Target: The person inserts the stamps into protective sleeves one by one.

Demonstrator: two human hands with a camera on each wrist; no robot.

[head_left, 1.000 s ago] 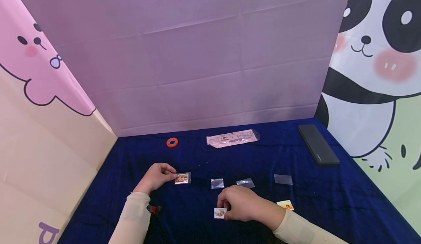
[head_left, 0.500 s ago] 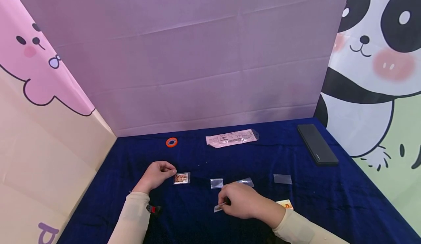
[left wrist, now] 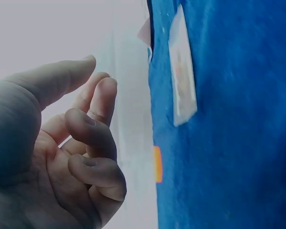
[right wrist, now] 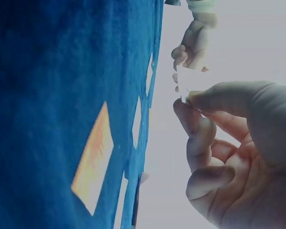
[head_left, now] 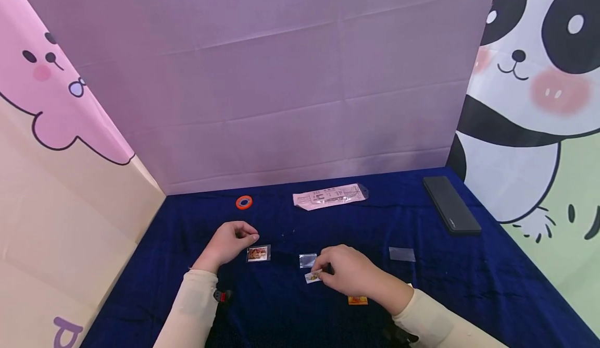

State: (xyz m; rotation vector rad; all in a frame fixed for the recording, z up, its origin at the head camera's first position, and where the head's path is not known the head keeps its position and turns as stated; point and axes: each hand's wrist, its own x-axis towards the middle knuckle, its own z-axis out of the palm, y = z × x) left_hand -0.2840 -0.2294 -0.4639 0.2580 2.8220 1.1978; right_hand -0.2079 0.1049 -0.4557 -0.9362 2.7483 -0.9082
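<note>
Between thumb and index finger, my right hand point(head_left: 349, 270) pinches a small white picture card point(head_left: 312, 276) above the cloth. Just beyond the card lies a small clear plastic sleeve point(head_left: 308, 260). My left hand point(head_left: 233, 241) hovers near a picture card in a clear sleeve point(head_left: 258, 253). In the left wrist view, that hand's thumb point(left wrist: 69, 78) and bent fingers hold nothing. An orange picture card point(head_left: 358, 300) lies below my right hand. A yellow card point(head_left: 410, 285) is almost wholly covered by the right forearm. Another clear sleeve point(head_left: 402, 254) lies to the right.
A roll of orange tape point(head_left: 244, 202) lies at the back left of the blue cloth point(head_left: 276, 311). Behind the hands is a pink packet point(head_left: 330, 197), with a long black case point(head_left: 451, 204) at the back right. Printed curtains enclose the table.
My right hand has picked up the white card and moved it away from me, toward the clear sleeve, uncovering the orange card. My left hand has come up off the sleeved card.
</note>
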